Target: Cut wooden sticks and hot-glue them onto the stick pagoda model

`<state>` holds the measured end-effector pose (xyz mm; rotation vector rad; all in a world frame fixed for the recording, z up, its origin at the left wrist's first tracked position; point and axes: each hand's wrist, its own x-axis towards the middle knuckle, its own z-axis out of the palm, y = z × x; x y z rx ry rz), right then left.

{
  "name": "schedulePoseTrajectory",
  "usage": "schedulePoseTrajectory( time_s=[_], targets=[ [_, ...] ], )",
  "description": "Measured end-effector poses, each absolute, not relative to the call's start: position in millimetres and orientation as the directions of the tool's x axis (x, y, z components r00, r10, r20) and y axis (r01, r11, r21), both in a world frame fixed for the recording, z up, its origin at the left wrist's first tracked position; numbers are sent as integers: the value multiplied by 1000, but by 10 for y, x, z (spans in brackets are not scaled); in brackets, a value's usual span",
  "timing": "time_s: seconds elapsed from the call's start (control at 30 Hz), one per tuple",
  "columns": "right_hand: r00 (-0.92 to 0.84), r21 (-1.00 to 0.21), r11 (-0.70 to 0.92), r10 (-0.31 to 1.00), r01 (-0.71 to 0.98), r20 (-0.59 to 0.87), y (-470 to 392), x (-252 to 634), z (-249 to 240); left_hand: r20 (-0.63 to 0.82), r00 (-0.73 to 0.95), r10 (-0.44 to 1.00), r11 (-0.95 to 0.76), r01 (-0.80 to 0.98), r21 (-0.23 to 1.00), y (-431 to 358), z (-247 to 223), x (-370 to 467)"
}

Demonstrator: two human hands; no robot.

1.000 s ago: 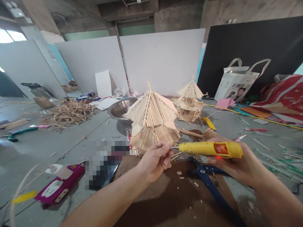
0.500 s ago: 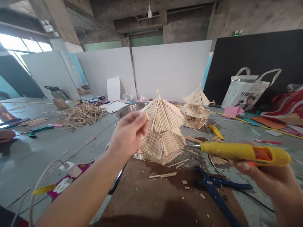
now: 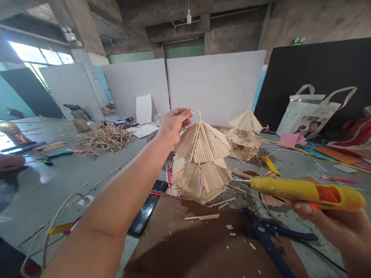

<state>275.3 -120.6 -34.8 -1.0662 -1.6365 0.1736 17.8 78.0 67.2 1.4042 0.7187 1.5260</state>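
"Fingers of the left hand are pinching what, please?"

"They are pinching a small pale piece, with thumb and forefinger coming narrow together. It is showing only a little at the tips, so its exact shape I cannot tell."

"And where is the stick tower standing?"

"It is standing upright in the middle, behind the brown sheet. The left hand is hanging just beside its pointed top; whether they are touching, I cannot tell."

"What is the right hand doing?"

"It is gripping the yellow glue gun; the thumb is showing below the body. The metal tip is pointing toward the tower's lower part."

"Which things are lying near?"

"Below the glue gun, blue pliers are lying, partly on the sheet. Some short sticks are lying in front of the tower. A black phone is hiding partly behind the left forearm."

"And farther away?"

"A second tower is standing behind, to the right. A heap of sticks is lying at the left, and another person's hand is showing at the left edge, blurred."
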Motion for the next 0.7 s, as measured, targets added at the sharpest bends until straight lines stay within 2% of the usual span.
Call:
schedulePoseTrajectory(
  time_s=[0.37,0.7],
  targets=[
    [-17,-559,604,688,568,725,-1197,2695,-220,395,318,862,-323,-257,911,998,670,164],
    [-85,-525,640,675,561,733,-1210,2685,-203,399,334,854,-332,-242,912,1017,668,191]
  ],
)
